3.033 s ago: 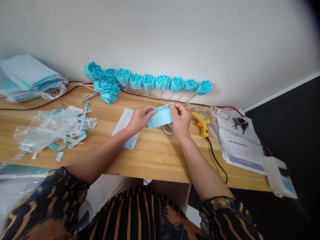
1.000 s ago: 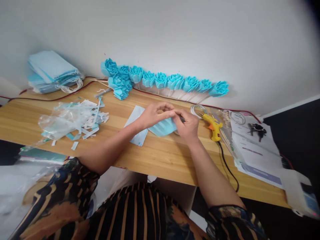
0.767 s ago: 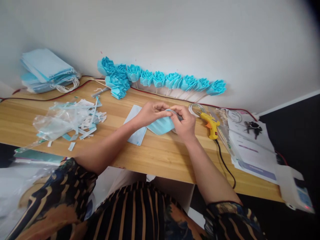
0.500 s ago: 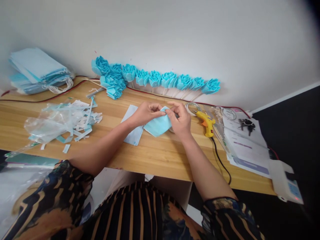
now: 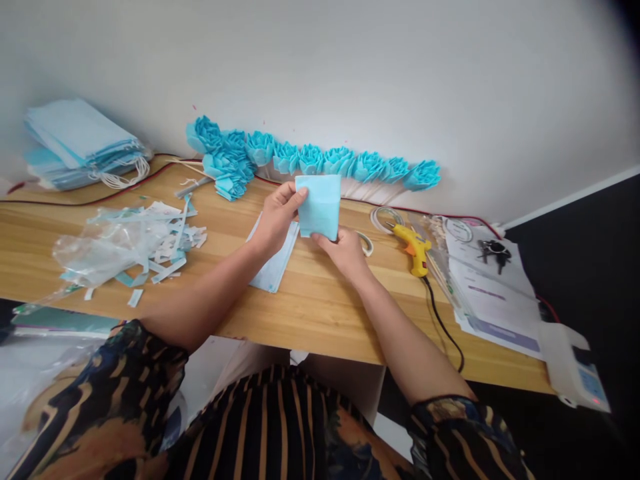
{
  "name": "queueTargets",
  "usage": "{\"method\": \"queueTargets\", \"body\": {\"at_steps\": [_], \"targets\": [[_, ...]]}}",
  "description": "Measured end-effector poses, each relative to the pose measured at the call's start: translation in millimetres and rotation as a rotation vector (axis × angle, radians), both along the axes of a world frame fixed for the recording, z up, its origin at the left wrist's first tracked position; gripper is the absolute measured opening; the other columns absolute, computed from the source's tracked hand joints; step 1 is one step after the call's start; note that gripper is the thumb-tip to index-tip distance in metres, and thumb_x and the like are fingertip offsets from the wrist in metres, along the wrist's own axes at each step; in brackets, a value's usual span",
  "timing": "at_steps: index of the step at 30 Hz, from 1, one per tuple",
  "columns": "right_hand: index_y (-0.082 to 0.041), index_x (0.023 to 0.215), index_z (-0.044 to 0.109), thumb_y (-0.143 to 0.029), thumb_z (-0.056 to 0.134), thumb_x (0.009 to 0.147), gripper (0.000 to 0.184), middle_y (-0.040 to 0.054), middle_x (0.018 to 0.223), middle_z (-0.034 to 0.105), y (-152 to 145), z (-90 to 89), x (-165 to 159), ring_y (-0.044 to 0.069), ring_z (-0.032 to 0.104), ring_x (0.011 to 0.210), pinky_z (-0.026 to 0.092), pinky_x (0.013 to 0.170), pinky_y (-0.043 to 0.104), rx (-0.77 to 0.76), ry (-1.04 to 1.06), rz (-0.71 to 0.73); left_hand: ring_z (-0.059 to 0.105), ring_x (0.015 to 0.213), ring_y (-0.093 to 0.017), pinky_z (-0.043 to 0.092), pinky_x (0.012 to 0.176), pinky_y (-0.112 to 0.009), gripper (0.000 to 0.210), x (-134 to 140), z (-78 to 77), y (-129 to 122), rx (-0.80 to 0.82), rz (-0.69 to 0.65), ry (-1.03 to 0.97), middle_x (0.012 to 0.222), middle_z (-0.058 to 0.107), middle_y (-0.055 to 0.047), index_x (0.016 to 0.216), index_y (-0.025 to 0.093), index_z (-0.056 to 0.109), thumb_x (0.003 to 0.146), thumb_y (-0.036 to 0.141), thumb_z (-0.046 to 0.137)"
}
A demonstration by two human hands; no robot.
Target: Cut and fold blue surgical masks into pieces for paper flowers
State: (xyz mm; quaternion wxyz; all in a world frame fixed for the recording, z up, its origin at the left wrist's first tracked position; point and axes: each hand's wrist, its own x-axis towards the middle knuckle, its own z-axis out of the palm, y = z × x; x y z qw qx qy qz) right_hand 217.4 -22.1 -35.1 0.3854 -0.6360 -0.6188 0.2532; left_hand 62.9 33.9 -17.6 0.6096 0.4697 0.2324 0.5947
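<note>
Blue sheet (image 5: 321,208), left hand (image 5: 276,217) pinching 1 side, right hand (image 5: 346,252) gripping the lower edge

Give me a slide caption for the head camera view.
Left hand and right hand hold a light-blue sheet over a wooden table, before a row of blue flowers.

Two hands (image 5: 277,217), one blue square (image 5: 321,205), one glue gun (image 5: 413,248).

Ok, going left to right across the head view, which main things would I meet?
Stack of pale blue sheets → flat blue sheet on the table → held light blue piece → yellow glue gun → printed papers → white box
</note>
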Motion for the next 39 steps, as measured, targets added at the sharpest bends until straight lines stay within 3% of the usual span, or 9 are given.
{"method": "queueTargets", "body": {"at_steps": [7, 16, 20, 23, 25, 29, 34, 39], "targets": [[-0.022, 0.059, 0.052, -0.041, 0.066, 0.078, 0.031, 0.0002, 0.057, 0.057, -1.0, -8.7, -10.7, 0.016, 0.046, 0.054, 0.030, 0.054, 0.029, 0.235, -0.226, 0.066, 0.047, 0.063, -0.012, 0.040, 0.061, -0.024, 0.045, 1.9, -6.2, 2.1, -0.036, 0.032, 0.055, 0.067, 0.047, 0.002, 0.074, 0.020, 0.044, 0.081, 0.056, 0.070], [-0.020, 0.059, 0.052, -0.035, 0.065, 0.082, 0.030, -0.0014, 0.058, 0.056, -8.9, -7.5, -21.0, 0.014, 0.050, 0.057, 0.031, 0.055, 0.026, 0.140, -0.247, 0.249, 0.045, 0.063, -0.011, 0.038, 0.059, -0.024, 0.037, 5.0, -1.4, -9.0, 0.059, 0.044, 0.296, 0.072, 0.050, 0.001, 0.080, 0.020, 0.049, 0.085, 0.054, 0.062], [-0.019, 0.085, 0.065, -0.031, 0.061, 0.083, 0.012, 0.0006, 0.073, 0.066, 1.8, -2.9, -1.5, 0.015, 0.058, 0.066, 0.044, 0.063, 0.027, 0.127, -0.011, 0.282, 0.045, 0.064, -0.012, 0.037, 0.059, -0.025, 0.031, 1.5, 0.8, -8.4, 0.173, 0.144, 0.436, 0.070, 0.048, 0.001, 0.078, 0.019, 0.049, 0.087, 0.047, 0.059], [-0.021, 0.113, 0.064, -0.043, 0.052, 0.092, 0.033, 0.0037, 0.090, 0.071, 7.7, 5.4, 13.5, 0.016, 0.065, 0.079, 0.052, 0.069, 0.029, 0.152, 0.306, 0.175, 0.047, 0.065, -0.013, 0.037, 0.062, -0.026, 0.024, 1.3, 1.9, -12.2, 0.282, 0.174, 0.596, 0.069, 0.051, 0.000, 0.077, 0.019, 0.052, 0.090, 0.039, 0.054], [-0.022, 0.118, 0.064, -0.053, 0.047, 0.094, 0.042, 0.0046, 0.095, 0.072, 7.2, 12.0, 18.4, 0.016, 0.066, 0.084, 0.054, 0.071, 0.029, 0.153, 0.413, 0.141, 0.049, 0.066, -0.014, 0.038, 0.064, -0.027, 0.021, 2.3, 2.5, -16.2, 0.369, 0.180, 0.695, 0.070, 0.055, 0.000, 0.077, 0.019, 0.054, 0.091, 0.034, 0.052], [-0.021, 0.102, 0.071, -0.060, 0.055, 0.088, 0.044, 0.0037, 0.091, 0.073, 1.1, 19.8, 15.5, 0.016, 0.066, 0.082, 0.053, 0.071, 0.029, 0.197, 0.389, 0.154, 0.051, 0.065, -0.015, 0.037, 0.064, -0.028, 0.022, 4.9, 1.8, -21.5, 0.479, 0.198, 0.799, 0.069, 0.058, -0.001, 0.076, 0.019, 0.056, 0.091, 0.033, 0.051], [-0.020, 0.086, 0.072, -0.043, 0.065, 0.085, 0.025, 0.0001, 0.076, 0.070, -3.1, 20.3, 8.6, 0.013, 0.060, 0.068, 0.047, 0.063, 0.026, 0.269, 0.258, 0.073, 0.056, 0.068, -0.017, 0.036, 0.064, -0.029, 0.024, 7.3, -2.5, -22.1, 0.508, 0.180, 0.849, 0.073, 0.064, -0.004, 0.078, 0.019, 0.060, 0.092, 0.036, 0.050], [-0.020, 0.076, 0.068, -0.035, 0.060, 0.088, 0.021, -0.0009, 0.069, 0.065, -3.8, 27.2, 12.9, 0.013, 0.057, 0.065, 0.045, 0.062, 0.026, 0.361, 0.135, 0.010, 0.058, 0.073, -0.016, 0.040, 0.068, -0.027, 0.023, 7.5, -3.7, -20.2, 0.452, 0.132, 0.818, 0.080, 0.069, -0.003, 0.084, 0.019, 0.065, 0.089, 0.039, 0.056]]}}
